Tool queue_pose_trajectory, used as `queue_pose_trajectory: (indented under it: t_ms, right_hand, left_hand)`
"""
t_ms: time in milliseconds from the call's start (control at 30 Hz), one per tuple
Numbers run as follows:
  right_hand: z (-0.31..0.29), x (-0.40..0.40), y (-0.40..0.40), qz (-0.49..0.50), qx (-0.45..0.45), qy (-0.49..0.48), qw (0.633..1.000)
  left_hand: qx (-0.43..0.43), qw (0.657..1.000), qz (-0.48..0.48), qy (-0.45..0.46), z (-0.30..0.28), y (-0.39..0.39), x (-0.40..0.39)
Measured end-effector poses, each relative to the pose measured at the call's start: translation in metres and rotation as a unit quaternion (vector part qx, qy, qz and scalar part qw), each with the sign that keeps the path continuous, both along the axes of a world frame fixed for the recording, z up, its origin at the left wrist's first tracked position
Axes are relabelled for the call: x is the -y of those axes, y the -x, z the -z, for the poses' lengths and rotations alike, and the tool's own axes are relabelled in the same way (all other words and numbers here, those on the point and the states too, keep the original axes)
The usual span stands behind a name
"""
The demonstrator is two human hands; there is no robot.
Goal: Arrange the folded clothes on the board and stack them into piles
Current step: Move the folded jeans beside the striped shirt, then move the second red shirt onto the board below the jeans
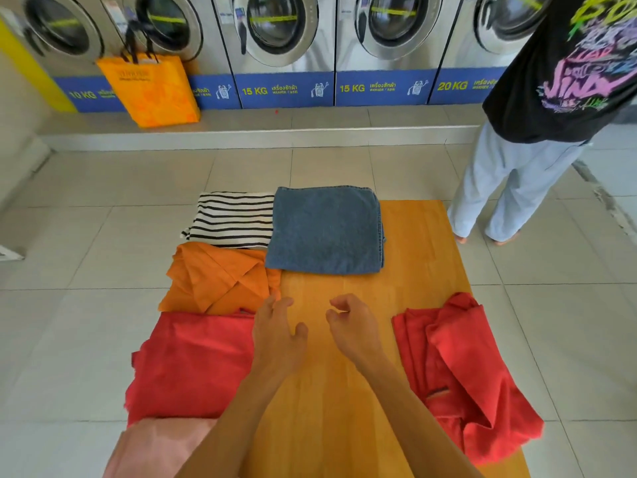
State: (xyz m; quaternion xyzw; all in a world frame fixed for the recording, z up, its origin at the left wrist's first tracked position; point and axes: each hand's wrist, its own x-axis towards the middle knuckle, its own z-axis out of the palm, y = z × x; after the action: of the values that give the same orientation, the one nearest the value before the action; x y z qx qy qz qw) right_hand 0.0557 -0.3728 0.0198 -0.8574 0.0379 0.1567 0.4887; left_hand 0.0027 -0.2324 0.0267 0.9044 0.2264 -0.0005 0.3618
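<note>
A wooden board (420,243) lies on the tiled floor. Along its left side sit a folded striped shirt (234,217), an orange garment (217,281), a red garment (189,363) and a pink one (155,446) at the near edge. A folded blue denim piece (325,231) lies at the far middle. A looser red garment (462,374) lies on the right. My left hand (277,334) and my right hand (351,327) hover over the bare middle of the board, fingers loosely curled, holding nothing.
A row of washing machines (282,46) stands on a raised step at the back. An orange shopping bag (151,91) leans against them at the left. Another person (537,132) in light jeans stands just beyond the board's far right corner.
</note>
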Motion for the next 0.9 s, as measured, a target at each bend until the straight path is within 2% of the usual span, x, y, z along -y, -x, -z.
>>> queue_pose_trajectory:
  t_ms: [133,267,433,667,900]
  right_hand:
    - [-0.007,-0.025,0.034,-0.019,0.001,-0.001,1.0]
    - [-0.009,-0.042,0.068,-0.034,-0.004,0.002,0.999]
    - [-0.006,-0.048,0.106,-0.021,-0.034,-0.012,0.999]
    - [-0.003,-0.014,0.146,0.073,-0.047,-0.014,0.996]
    - [-0.003,0.064,0.155,0.174,-0.051,-0.034,0.983]
  left_hand:
    - [0.018,1.0,-0.003,0.015,-0.007,0.034,-0.024]
    - [0.0,0.999,-0.019,0.032,-0.005,0.061,-0.04]
    - [0.001,0.998,0.002,0.056,-0.007,0.088,-0.051]
    - [-0.014,0.994,0.082,0.066,-0.002,0.099,-0.036]
    - [-0.026,0.983,0.161,0.087,-0.006,0.075,0.013]
